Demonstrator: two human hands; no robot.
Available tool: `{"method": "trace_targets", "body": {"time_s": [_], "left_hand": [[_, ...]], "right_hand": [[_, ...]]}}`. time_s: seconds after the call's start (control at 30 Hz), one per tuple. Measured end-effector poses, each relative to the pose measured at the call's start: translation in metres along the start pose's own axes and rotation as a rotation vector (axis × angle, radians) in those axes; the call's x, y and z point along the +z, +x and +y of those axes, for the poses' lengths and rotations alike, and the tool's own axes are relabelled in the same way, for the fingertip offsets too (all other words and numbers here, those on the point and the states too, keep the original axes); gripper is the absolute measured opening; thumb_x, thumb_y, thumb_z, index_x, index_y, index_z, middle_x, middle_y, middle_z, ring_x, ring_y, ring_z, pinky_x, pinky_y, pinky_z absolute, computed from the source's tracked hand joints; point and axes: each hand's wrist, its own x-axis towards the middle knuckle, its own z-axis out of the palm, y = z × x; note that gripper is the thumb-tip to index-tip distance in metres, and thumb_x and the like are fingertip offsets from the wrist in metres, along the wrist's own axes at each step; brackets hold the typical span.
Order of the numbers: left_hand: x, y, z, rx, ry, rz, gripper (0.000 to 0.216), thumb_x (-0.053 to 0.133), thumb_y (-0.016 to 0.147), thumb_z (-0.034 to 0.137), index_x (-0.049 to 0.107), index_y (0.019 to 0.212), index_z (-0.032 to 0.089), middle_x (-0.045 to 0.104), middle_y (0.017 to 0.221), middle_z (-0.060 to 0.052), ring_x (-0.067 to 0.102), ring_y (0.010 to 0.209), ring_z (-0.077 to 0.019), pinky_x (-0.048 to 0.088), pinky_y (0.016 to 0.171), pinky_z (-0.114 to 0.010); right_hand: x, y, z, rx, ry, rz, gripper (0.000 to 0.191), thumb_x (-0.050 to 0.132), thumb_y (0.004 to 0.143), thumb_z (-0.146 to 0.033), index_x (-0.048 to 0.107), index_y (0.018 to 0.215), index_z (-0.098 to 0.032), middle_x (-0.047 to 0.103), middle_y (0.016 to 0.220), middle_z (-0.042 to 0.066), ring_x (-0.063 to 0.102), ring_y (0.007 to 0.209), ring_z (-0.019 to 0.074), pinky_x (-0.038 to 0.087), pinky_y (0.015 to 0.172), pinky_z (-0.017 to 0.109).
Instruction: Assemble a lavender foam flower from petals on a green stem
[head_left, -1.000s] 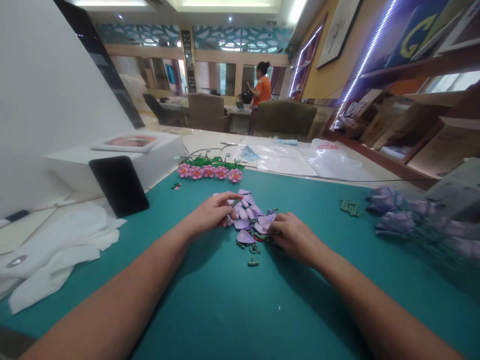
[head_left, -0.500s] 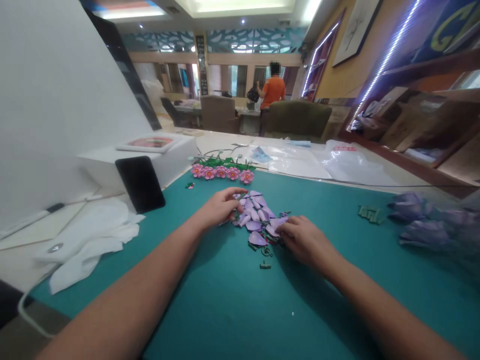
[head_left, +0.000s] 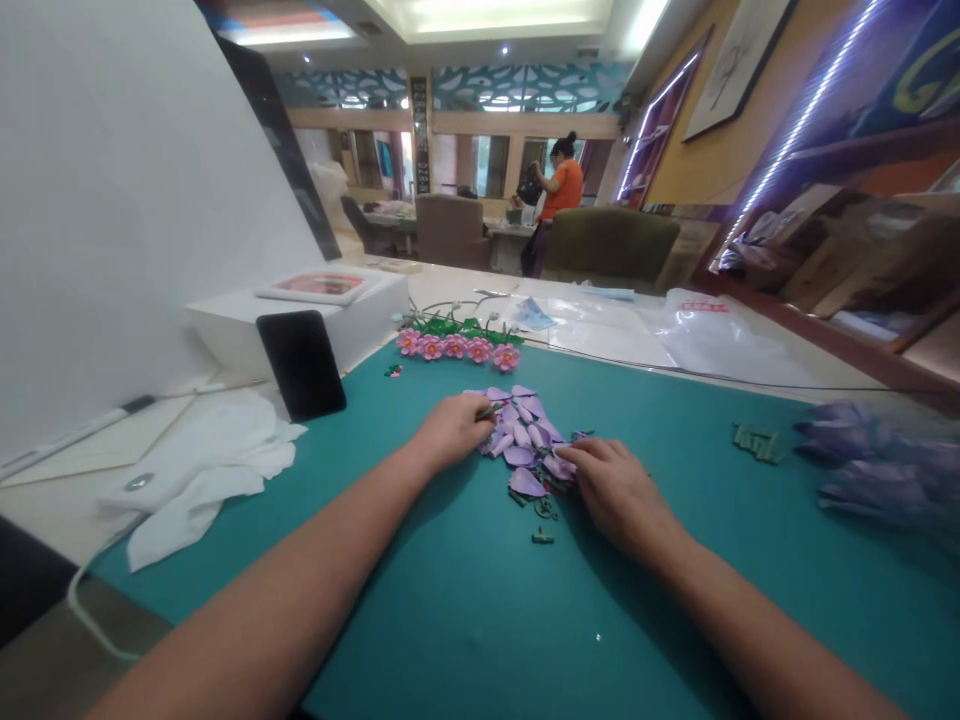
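The left hand pinches a green stem beside the purple petals heaped mid-bench. The right hand curls onto the heap, its grasp unclear. Sorting seems under way; freeing one petal needs a fine pinch.

Left hand and right hand lie curled, palms down.

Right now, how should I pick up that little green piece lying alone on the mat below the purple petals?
Pinch the green piece across its narrow middle, coming straight down from above. It lies flat on the teal mat, apart from the purple petals, with bare mat all round. The right hand is nearest, so probably use that.
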Motion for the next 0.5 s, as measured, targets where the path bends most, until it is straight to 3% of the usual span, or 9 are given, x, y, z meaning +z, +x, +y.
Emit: {"method": "trace_targets", "body": {"time_s": [0.1, 0.23, 0.4, 0.5], "left_hand": [[0.008, -0.003, 0.009, 0.142, 0.072, -0.081, 0.020, 0.051, 0.082, 0.024, 0.070, 0.086, 0.018, 0.067, 0.091, -0.006, 0.060, 0.086, -0.0196, 0.041, 0.071, -0.026], [0.016, -0.008, 0.017, 0.271, 0.171, -0.193, 0.023, 0.049, 0.085, 0.021, 0.070, 0.094, 0.021, 0.068, 0.098, -0.004, 0.060, 0.091, -0.0183, 0.042, 0.072, -0.024], [0.014, -0.009, 0.015, 0.206, 0.308, -0.250, 0.025, 0.046, 0.088, 0.030, 0.069, 0.089, 0.019, 0.067, 0.100, -0.006, 0.061, 0.087, -0.0199, 0.040, 0.062, -0.025], [0.010, -0.008, 0.013, 0.148, 0.352, -0.255, 0.024, 0.047, 0.086, 0.029, 0.068, 0.082, 0.018, 0.067, 0.095, -0.007, 0.061, 0.083, -0.0206, 0.039, 0.059, -0.025]], "right_hand": [[0.004, -0.001, 0.000, -0.028, -0.006, -0.064, 0.035, 0.040, 0.091, -0.016, 0.064, 0.115, -0.024, 0.063, 0.116, 0.009, 0.052, 0.102, 0.0246, 0.039, 0.085, 0.036], [0.001, 0.000, -0.002, -0.063, 0.038, -0.167, 0.031, 0.042, 0.090, -0.014, 0.069, 0.100, -0.026, 0.065, 0.110, 0.006, 0.053, 0.100, 0.0230, 0.036, 0.083, 0.034], [-0.012, 0.005, 0.007, 0.076, 0.004, -0.192, 0.027, 0.047, 0.082, -0.008, 0.069, 0.086, -0.023, 0.068, 0.102, 0.005, 0.054, 0.093, 0.0226, 0.036, 0.076, 0.031], [-0.014, 0.007, 0.017, 0.115, -0.010, -0.170, 0.030, 0.052, 0.077, -0.007, 0.069, 0.095, -0.023, 0.068, 0.105, 0.006, 0.055, 0.093, 0.0228, 0.037, 0.077, 0.030]]}}
